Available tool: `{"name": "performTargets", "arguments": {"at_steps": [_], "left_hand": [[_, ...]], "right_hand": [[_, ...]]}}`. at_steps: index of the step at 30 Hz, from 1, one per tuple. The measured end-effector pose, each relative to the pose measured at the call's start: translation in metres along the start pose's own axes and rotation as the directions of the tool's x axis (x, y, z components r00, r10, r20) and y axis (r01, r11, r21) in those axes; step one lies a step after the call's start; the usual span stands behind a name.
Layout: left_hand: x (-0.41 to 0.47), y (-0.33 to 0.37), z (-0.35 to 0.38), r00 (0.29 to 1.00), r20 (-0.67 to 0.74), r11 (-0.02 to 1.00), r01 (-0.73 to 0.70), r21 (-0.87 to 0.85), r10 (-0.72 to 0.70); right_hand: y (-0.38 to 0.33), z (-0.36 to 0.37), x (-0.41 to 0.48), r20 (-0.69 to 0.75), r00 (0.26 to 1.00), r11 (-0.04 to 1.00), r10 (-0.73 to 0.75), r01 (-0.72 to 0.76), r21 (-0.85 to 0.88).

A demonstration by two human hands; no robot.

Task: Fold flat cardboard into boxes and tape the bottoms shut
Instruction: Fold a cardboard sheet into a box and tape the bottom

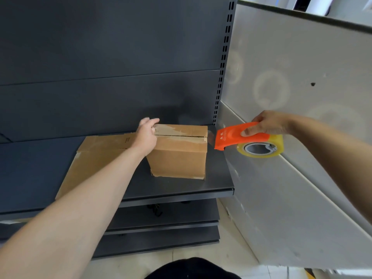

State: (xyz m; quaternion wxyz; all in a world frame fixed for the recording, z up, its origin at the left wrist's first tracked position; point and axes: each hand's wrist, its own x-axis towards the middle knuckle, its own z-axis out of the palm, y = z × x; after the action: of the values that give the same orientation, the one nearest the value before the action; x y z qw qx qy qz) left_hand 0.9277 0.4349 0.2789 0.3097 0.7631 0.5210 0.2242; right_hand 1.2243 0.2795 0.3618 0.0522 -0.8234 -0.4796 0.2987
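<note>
on the right half of the shelf (pixel 181 188), close to its right edge, the box (pixel 178 158) stands folded, with two flaps closed on top along a centre seam (pixel 181 135). the seam shows as a dark line. pale glossy patches lie beside it, and it cannot be told whether they are tape or torn paper. the left grip (pixel 146 134) curls over the box's top left edge and steadies it. the right grip (pixel 267 123) is wrapped round the orange tape dispenser (pixel 231 137). its blade end sits just beside the box's top right edge, and the tape roll (pixel 261 149) hangs past the shelf's right edge. judgement: this box is folded, and the seam appears not yet taped. a flat cardboard sheet (pixel 96 158) lies on the shelf's left part, under the left forearm, unfolded.
</note>
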Motion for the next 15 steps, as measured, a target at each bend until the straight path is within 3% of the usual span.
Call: {"name": "performTargets", "arguments": {"at_steps": [2,4,7,11,15], "left_hand": [[-0.005,0.012,0.003,0.986,-0.009,0.951,-0.156,0.266,0.165],[-0.01,0.027,0.013,0.961,0.03,0.902,-0.268,0.339,0.274],[-0.016,0.052,0.035,0.981,0.114,0.92,-0.187,0.343,0.157],[-0.014,0.068,0.06,0.959,0.282,0.805,-0.19,0.563,0.029],[-0.013,0.07,0.062,0.943,0.331,0.777,-0.192,0.599,-0.022]], "right_hand": [[-0.002,0.002,0.002,-0.011,1.0,1.0,0.0,0.0,-0.014],[-0.005,0.004,0.004,-0.01,1.0,1.0,0.002,-0.002,-0.029],[-0.009,0.009,0.006,0.0,1.0,1.0,0.004,-0.004,-0.021],[-0.01,0.01,0.008,-0.006,1.0,1.0,0.018,-0.018,-0.019],[-0.011,0.013,0.008,-0.016,1.0,0.999,0.018,-0.019,-0.032]]}}
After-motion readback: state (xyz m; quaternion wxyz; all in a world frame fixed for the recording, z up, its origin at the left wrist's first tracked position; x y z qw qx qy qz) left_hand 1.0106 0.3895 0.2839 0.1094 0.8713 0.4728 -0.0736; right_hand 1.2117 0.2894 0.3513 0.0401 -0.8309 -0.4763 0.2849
